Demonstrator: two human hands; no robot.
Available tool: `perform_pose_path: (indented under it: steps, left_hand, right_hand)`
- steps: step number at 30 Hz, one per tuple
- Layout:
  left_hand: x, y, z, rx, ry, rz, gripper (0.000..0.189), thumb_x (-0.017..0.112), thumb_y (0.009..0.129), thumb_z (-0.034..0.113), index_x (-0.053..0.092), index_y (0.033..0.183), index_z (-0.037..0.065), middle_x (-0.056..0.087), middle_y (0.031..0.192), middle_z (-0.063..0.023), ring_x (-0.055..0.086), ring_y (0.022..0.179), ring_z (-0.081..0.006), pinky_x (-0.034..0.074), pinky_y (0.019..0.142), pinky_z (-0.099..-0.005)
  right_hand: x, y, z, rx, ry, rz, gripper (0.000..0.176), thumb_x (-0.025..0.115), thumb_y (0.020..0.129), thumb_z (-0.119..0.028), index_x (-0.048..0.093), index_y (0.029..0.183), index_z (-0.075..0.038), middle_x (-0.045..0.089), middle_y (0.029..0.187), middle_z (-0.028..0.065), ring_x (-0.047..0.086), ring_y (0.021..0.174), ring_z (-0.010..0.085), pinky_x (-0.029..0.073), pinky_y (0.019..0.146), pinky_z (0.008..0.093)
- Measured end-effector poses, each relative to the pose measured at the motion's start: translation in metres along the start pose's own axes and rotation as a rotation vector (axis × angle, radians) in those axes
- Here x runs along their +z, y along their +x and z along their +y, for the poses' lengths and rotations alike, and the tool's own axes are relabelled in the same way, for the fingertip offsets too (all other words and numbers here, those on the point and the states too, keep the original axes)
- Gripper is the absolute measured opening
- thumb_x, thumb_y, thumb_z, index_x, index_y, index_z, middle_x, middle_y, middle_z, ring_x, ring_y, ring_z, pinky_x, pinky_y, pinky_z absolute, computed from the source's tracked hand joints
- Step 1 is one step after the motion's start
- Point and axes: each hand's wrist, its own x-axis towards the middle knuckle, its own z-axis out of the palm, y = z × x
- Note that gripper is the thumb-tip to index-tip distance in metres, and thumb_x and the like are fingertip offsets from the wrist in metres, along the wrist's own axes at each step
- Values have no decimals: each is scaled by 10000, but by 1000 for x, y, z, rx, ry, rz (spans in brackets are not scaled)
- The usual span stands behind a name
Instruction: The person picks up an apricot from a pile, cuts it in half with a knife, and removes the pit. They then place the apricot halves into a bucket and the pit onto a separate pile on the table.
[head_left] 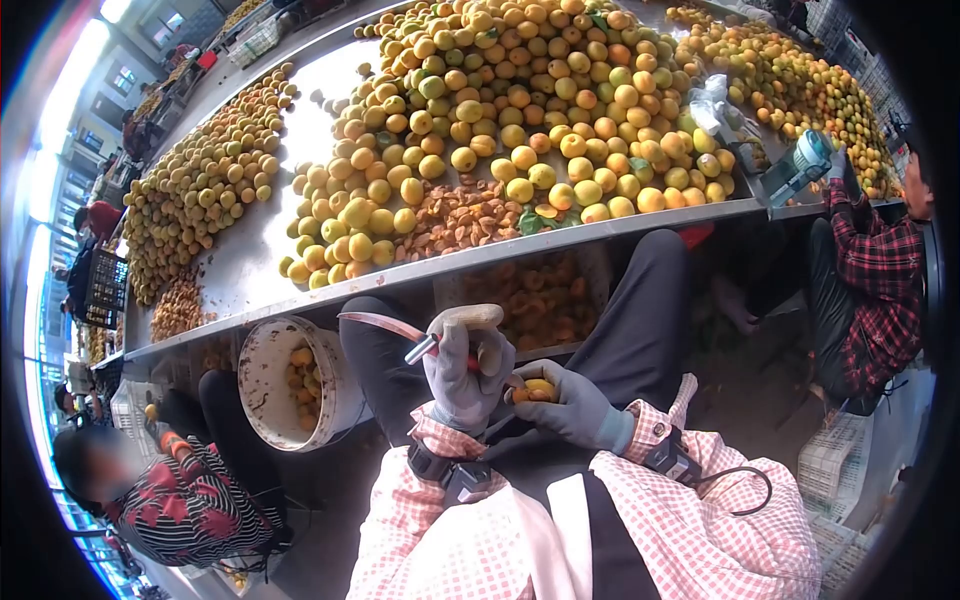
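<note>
My left hand (pixel 463 370), in a grey glove, is closed around a small hand tool (pixel 424 348) with a short metal end and a bit of red. A thin curved strip reaches from it to the left, over my knee. Close beside it, my gloved right hand (pixel 582 408) grips an apricot (pixel 535 391) between thumb and fingers. This apricot looks cut, with a brownish part facing the left hand. Both hands are above my lap, in front of a crate (pixel 545 352) of apricot halves under the table edge.
A metal table (pixel 520 248) bears heaped apricots (pixel 560 90) and a pile of brown pits (pixel 458 215). On the left, a stained white bucket (pixel 262 385) holds some apricots. One person (pixel 190 500) sits at left, another (pixel 880 260) at right beside a blue-grey tool (pixel 800 165).
</note>
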Motion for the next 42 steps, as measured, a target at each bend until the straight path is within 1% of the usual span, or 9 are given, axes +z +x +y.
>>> perform_pose_path:
  steps: [8,14,17,19,23,26,31,37,42]
  left_hand:
    - [9,-2,3,-39,39,-10,343,520,977,331,630,1027,11,468,534,-6,331,378,-67,282,389,-221]
    - [14,-9,0,-103,9,69,329,537,970,326,635,994,13,460,530,-4,338,388,-65,279,392,-220]
    - [17,-11,-1,-123,97,101,325,524,975,329,625,987,20,433,520,3,321,382,-66,266,383,-225]
    - [22,-12,1,-138,165,129,324,505,983,333,614,988,28,408,511,9,305,372,-69,256,375,-228]
    - [28,-12,5,-265,320,120,317,507,986,303,617,976,5,418,503,6,324,384,-66,262,385,-234]
    - [32,-16,6,-291,389,159,320,503,987,298,617,971,-1,418,498,7,328,386,-63,258,384,-232]
    - [45,-18,16,-162,388,95,320,512,984,302,614,979,-1,426,497,4,315,386,-61,250,389,-227]
    - [41,-9,3,-141,253,310,256,550,969,207,627,979,-37,458,531,11,342,396,-45,272,371,-206]
    - [38,-2,-3,-211,261,381,320,516,982,304,612,982,-2,403,530,35,297,370,-42,231,350,-214]
  right_hand:
    - [3,-2,-1,-73,-15,-20,393,655,907,-189,458,1216,-46,532,994,11,517,804,57,461,713,209]
    - [3,-9,-18,293,264,-72,404,631,917,-206,443,1237,-47,538,970,18,527,805,61,469,720,223]
    - [6,-8,-8,249,226,-39,393,635,910,-187,441,1213,-30,564,992,68,576,851,116,486,751,265]
    - [8,-5,4,-176,-317,71,395,643,897,-169,438,1197,-13,587,1029,133,616,922,199,494,789,312]
    - [7,-5,-3,-246,-457,40,396,653,885,-161,438,1179,-4,590,1069,184,616,1000,278,486,832,351]
    - [6,-5,-8,-111,-360,-22,396,668,870,-167,454,1164,-11,591,1086,187,603,1029,314,477,853,359]
    - [2,-3,-15,-293,-626,-14,384,710,817,-208,486,1079,-39,596,1043,184,608,910,393,509,734,424]
    - [0,4,-2,-482,-727,67,320,699,818,-172,523,1059,-55,603,925,157,614,800,400,499,665,419]
    - [-7,7,7,-536,-790,82,297,672,835,-163,527,1069,-51,600,917,157,616,800,386,493,650,411]
